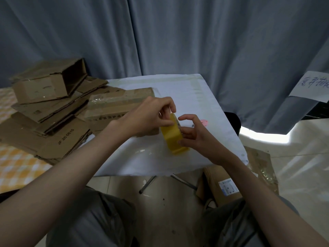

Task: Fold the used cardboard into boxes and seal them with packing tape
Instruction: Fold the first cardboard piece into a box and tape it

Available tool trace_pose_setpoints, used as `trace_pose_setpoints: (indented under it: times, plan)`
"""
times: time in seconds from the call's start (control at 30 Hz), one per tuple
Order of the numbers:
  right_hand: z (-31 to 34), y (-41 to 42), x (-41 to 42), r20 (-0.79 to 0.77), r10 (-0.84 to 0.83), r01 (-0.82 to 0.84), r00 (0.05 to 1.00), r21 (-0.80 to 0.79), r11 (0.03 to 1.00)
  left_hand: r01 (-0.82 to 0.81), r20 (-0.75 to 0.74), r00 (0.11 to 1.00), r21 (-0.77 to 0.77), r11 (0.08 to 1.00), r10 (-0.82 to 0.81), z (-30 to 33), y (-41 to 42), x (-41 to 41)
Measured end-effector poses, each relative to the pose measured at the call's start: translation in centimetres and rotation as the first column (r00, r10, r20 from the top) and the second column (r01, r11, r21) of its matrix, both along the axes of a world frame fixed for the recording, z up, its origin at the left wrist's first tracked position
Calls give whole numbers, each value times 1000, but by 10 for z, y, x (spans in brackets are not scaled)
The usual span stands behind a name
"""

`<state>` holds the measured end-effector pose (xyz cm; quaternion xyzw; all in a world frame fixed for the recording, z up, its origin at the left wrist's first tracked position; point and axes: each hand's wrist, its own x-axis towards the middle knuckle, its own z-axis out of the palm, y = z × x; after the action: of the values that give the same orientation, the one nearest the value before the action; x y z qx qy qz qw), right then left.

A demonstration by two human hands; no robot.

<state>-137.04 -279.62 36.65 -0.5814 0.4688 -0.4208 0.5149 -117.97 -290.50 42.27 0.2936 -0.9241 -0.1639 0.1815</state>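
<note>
Hands, left (153,114) and right (193,135), grip yellow tape roll (172,137) (loose end indiscernible, core hidden).

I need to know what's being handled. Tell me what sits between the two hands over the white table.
In the head view, a yellow roll of packing tape sits between the left hand and right hand; both hold it.

Printed black "JF 26 0615" on flattened cardboard sheet (53,139), lowest of the stack at bench left. Row of small dark print along side of taped cardboard box (114,107), too blurred to read. Handwritten characters on white paper sign (311,86) at right, illegible. White-and-blue shipping label (228,188) on floor carton (219,177), print too small.
</note>
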Motion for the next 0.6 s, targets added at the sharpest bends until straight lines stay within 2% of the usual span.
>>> trace_pose_setpoints:
  times: [0.27, 0.4, 0.6]
  plan:
    - [-5, -5, -3, 3, -22, 22, 1000, -31, 999, -16, -85, 996, -175, 984, 1, -7, 8, -5]
    - [-15, -5, 2, -33, -75, 72, 997, -63, 995, -23, -13, 1000, -248, 968, 20, -12, 12, -8]
    - [-26, -2, 5, -35, -231, 222, 972, -179, 959, -28, 106, 993, -224, 974, 53, -5, 14, -12]
